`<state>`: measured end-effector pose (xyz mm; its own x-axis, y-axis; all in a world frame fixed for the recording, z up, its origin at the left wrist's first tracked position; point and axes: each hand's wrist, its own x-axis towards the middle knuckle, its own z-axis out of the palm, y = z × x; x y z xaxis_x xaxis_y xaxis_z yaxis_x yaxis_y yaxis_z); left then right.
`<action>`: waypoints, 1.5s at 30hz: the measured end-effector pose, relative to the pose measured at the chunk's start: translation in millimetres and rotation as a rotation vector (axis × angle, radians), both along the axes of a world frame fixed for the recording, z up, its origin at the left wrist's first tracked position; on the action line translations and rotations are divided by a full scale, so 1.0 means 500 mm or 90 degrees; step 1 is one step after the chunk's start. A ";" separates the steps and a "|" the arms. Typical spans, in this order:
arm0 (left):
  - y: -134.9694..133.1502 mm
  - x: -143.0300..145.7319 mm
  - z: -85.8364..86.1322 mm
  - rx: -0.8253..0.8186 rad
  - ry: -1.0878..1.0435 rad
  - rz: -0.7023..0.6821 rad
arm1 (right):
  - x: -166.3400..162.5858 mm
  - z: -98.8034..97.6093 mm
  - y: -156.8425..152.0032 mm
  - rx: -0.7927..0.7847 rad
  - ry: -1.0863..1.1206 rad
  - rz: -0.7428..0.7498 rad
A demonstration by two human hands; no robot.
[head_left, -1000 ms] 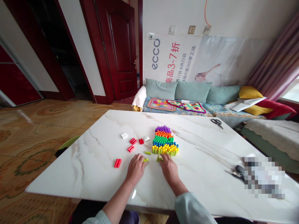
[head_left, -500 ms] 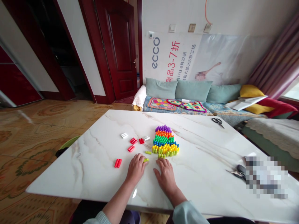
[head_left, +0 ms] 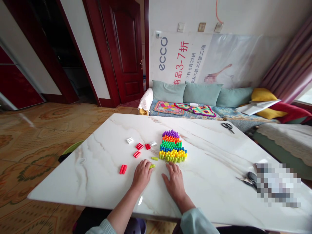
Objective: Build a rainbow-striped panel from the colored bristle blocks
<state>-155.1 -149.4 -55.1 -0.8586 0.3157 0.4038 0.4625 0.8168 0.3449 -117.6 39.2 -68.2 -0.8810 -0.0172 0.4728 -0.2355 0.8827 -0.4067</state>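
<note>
A block of small round-topped plastic pegs (head_left: 172, 145) stands on the table in coloured bands: purple at the back, then orange, green, blue and yellow, with a lime-green row (head_left: 175, 159) at the front. My right hand (head_left: 175, 178) lies with fingers stretched and thumb apart, its fingertips just short of or touching that front row. My left hand (head_left: 142, 175) is closed at the fingertips on a lime-green peg (head_left: 152, 166). Another lime-green piece (head_left: 154, 158) lies just beyond it, left of the block.
Red pegs (head_left: 123, 169) lie in small groups to the left, with white pegs (head_left: 130, 140) behind them. Black scissors (head_left: 227, 126) rest at the table's far right. A second pair of scissors (head_left: 248, 180) lies beside a blurred item at right. A sofa stands beyond the table (head_left: 207, 188).
The lime-green pegs that lay at my right fingertips now stand in line with the block's front row. My right hand has shifted slightly right. My left hand keeps its peg.
</note>
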 end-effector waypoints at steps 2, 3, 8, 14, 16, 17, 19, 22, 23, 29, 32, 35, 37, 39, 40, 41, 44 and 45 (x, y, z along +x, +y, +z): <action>0.000 0.000 0.000 0.000 0.000 0.002 | 0.001 -0.004 0.000 -0.001 0.009 -0.010; -0.001 0.000 0.000 -0.001 -0.001 0.003 | 0.001 -0.005 0.001 -0.002 0.012 -0.015; -0.001 -0.003 0.001 -0.004 0.001 0.002 | -0.002 0.003 -0.008 -0.032 0.017 0.004; -0.001 -0.008 -0.007 0.012 0.013 0.012 | -0.040 0.045 -0.058 -0.092 -0.077 0.137; -0.004 -0.008 -0.009 0.028 0.016 0.011 | -0.054 0.055 -0.076 -0.111 -0.099 0.140; -0.005 -0.007 -0.009 0.032 0.016 0.013 | -0.060 0.057 -0.083 -0.135 -0.102 0.138; -0.008 -0.006 -0.010 0.032 0.010 0.020 | -0.066 0.056 -0.096 -0.222 -0.104 0.132; -0.011 -0.005 -0.009 0.021 -0.001 0.014 | -0.063 0.049 -0.109 -0.388 -0.118 0.122; -0.011 -0.005 -0.008 0.018 -0.003 0.005 | -0.059 0.047 -0.113 -0.428 -0.125 0.116; -0.008 -0.006 0.000 0.007 0.007 -0.046 | -0.028 0.033 -0.117 -0.513 -0.146 0.073; -0.006 -0.005 0.001 -0.010 0.018 -0.024 | -0.011 0.022 -0.083 -0.547 -0.138 0.052; -0.005 -0.005 -0.002 -0.035 0.017 -0.011 | 0.001 0.018 -0.003 -0.536 -0.081 0.003; -0.005 -0.005 -0.005 -0.042 0.019 -0.009 | 0.003 0.021 0.068 -0.495 -0.025 -0.056; -0.004 -0.006 -0.009 -0.044 0.025 -0.010 | -0.003 0.027 0.138 -0.415 0.026 -0.131; -0.004 -0.006 -0.010 -0.045 0.028 -0.011 | -0.008 0.032 0.168 -0.369 0.039 -0.158; -0.004 -0.007 -0.011 -0.044 0.031 -0.011 | -0.015 0.036 0.193 -0.325 0.044 -0.188; -0.004 -0.008 -0.013 -0.038 0.038 -0.012 | -0.039 0.055 0.232 -0.224 0.031 -0.218; -0.004 -0.009 -0.013 -0.035 0.039 -0.012 | -0.047 0.063 0.235 -0.207 0.033 -0.216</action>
